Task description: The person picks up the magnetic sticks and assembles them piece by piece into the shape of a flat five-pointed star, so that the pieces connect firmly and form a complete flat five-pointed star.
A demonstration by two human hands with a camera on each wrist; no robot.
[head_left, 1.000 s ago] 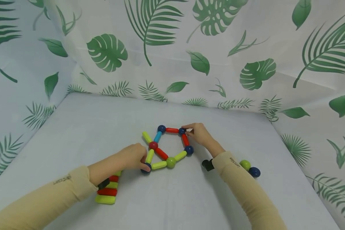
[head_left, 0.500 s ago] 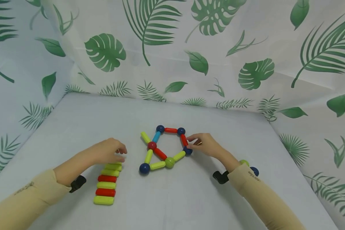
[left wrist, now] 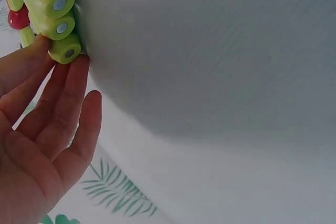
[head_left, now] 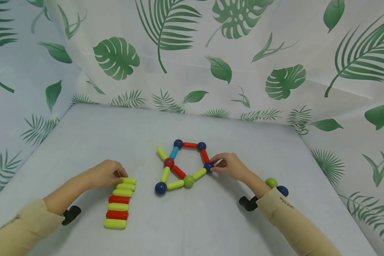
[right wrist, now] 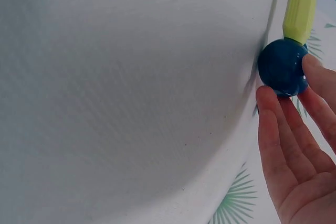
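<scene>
My left hand [head_left: 103, 175] pinches the left end of the farthest yellow-green magnetic rod [head_left: 128, 180] in a row of red and yellow-green rods. In the left wrist view, thumb and fingers lie on either side of that rod [left wrist: 65, 50]. On the right, my right hand [head_left: 233, 166] grips a dark blue ball [head_left: 208, 167] between thumb and fingers. This ball joins a red rod [head_left: 204, 155] and a yellow-green rod [head_left: 200, 174] in a flat figure of balls and rods. The right wrist view shows the same blue ball [right wrist: 283, 67] against the fingertips.
Left of the held ball, the figure continues through a green ball [head_left: 188, 181], a red ball [head_left: 169, 162] and another blue ball [head_left: 161, 188]. A loose green ball [head_left: 271, 182] and a blue ball [head_left: 283, 191] lie by the right sleeve. Leaf-printed cloth [head_left: 192, 71] stands behind the white table.
The left hand has left the figure's near-left blue ball and moved left to the rod row. The right hand has shifted from the upper-right blue ball down to the one below it.
</scene>
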